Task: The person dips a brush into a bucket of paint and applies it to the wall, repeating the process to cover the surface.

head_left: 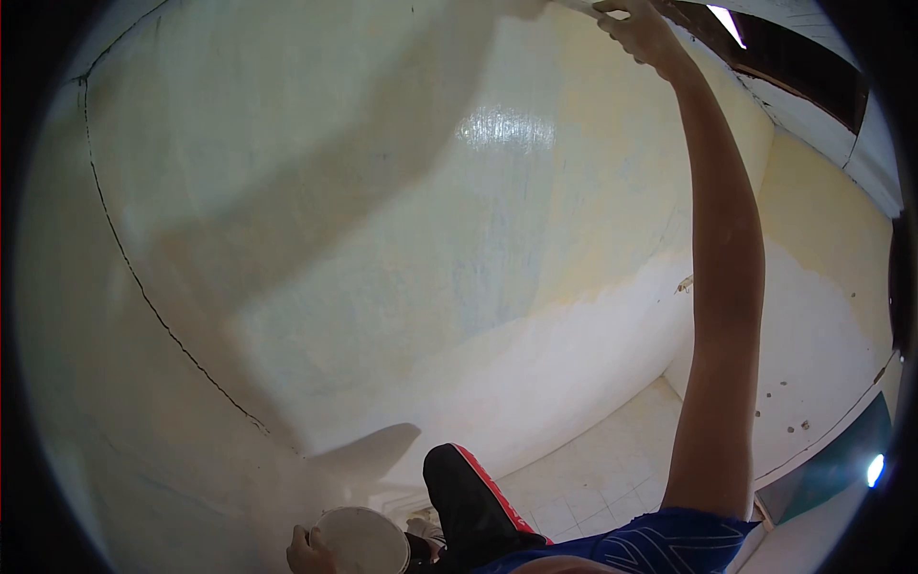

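At the top edge of the view, my right hand (pixel 639 29) is raised high on an outstretched arm. Its fingers close around the pale handle of a paintbrush (pixel 578 6), whose head is partly cut off and lies against or near the upper wall (pixel 382 191). A wet shine marks the wall below it. Low down, my left hand (pixel 308 552) grips the rim of a round white paint bucket (pixel 363 538) at its left side. The bucket's inside looks pale; how full it is I cannot make out.
Yellowish paint covers the upper wall, with white (pixel 564 373) lower down. A long crack (pixel 143 287) runs down the left. My bent knee (pixel 469 493) is beside the bucket, above a tiled floor (pixel 602 469). A bright light (pixel 875 470) shines at right.
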The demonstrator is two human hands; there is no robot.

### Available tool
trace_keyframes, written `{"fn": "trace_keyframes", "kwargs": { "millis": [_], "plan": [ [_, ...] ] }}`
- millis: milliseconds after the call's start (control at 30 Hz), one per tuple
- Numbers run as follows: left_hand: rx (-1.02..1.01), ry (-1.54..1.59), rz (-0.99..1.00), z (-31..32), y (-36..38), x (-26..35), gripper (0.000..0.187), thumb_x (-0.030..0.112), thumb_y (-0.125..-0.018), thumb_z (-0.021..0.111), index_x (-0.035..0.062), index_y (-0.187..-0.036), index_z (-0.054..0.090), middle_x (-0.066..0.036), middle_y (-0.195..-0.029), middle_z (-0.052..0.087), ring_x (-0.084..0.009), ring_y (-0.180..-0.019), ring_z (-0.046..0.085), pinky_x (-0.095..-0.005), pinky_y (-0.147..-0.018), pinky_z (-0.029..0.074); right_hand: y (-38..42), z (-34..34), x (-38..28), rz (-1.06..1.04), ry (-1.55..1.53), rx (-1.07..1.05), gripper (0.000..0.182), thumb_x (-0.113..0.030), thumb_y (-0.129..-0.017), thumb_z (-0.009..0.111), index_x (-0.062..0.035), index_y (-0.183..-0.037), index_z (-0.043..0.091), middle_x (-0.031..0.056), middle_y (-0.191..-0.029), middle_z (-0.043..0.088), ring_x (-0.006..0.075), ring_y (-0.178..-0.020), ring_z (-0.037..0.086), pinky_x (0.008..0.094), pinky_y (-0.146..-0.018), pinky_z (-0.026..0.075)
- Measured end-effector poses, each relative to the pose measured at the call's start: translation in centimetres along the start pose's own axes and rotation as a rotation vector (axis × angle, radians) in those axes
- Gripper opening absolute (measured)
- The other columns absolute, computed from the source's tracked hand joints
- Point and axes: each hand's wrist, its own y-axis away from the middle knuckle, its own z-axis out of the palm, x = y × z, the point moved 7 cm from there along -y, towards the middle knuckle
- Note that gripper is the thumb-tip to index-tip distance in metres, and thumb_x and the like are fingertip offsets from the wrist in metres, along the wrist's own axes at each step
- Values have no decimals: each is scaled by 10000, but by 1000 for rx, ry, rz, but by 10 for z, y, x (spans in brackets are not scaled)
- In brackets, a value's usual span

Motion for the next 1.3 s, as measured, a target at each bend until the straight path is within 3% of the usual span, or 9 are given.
{"fn": "trace_keyframes", "kwargs": {
  "millis": [67,133,400,467,533,933,1067,1267,1300],
  "plan": [
    [23,45,64,0,0,0,298,319,-1010,521,31,-991,595,-249,-857,683,-493,-819,643,-549,-716,484,10,5,3,255,-64,-231,278,-195,-887,710,-34,-1113,721,103,-751,673,172,-667,605,365,-593,493],
    [1,38,47,4,-4,-6,296,318,-1010,521,31,-996,596,-249,-858,684,-493,-823,644,-547,-721,484,-1,3,11,112,-67,-15,273,-185,-892,712,-40,-1123,719,50,-674,619,141,-601,569,356,-523,453],
    [-67,329,24,22,-12,-32,304,320,-1009,520,27,-1008,598,-254,-883,685,-499,-844,644,-558,-733,480,-13,19,8,86,-45,34,281,-213,-930,686,-51,-1159,702,29,-681,601,135,-538,530,323,-471,440],
    [-5,4,103,-2,0,6,307,317,-1008,518,21,-1023,598,-261,-905,687,-505,-869,644,-564,-752,479,-5,8,3,-27,45,165,273,-213,-934,680,-51,-1151,704,23,-681,595,127,-522,519,308,-451,434],
    [-41,10,36,0,-3,0,309,315,-1008,516,18,-1030,599,-265,-912,688,-508,-878,643,-561,-758,480,9,11,2,250,-254,-316,273,-201,-930,681,-40,-1150,699,11,-668,576,106,-503,501,279,-418,416],
    [-33,-4,14,2,-4,5,284,290,-1016,512,17,-993,585,-272,-887,670,-506,-846,629,-541,-723,469,33,21,7,186,-201,-255,267,-189,-931,671,-26,-1141,693,21,-680,577,106,-523,512,272,-431,403],
    [-33,17,14,-2,-2,6,269,279,-1013,506,24,-970,577,-285,-866,649,-519,-821,610,-557,-701,446,125,51,10,218,-48,-451,328,-230,-963,652,-96,-1261,672,21,-696,595,105,-588,513,302,-599,452],
    [-49,-3,73,-6,-1,10,260,264,-1005,500,20,-968,580,-299,-865,654,-545,-828,604,-574,-700,449,278,100,32,208,-150,-915,286,-179,-947,655,-87,-1207,727,122,-837,721,121,-600,529,298,-588,462],
    [-52,-5,75,-7,0,12,260,264,-1005,500,20,-968,580,-299,-865,654,-545,-828,604,-574,-700,449,285,85,11,445,-130,-1092,288,-160,-940,661,-108,-1214,733,74,-764,686,100,-564,516,285,-505,435]
  ]
}}
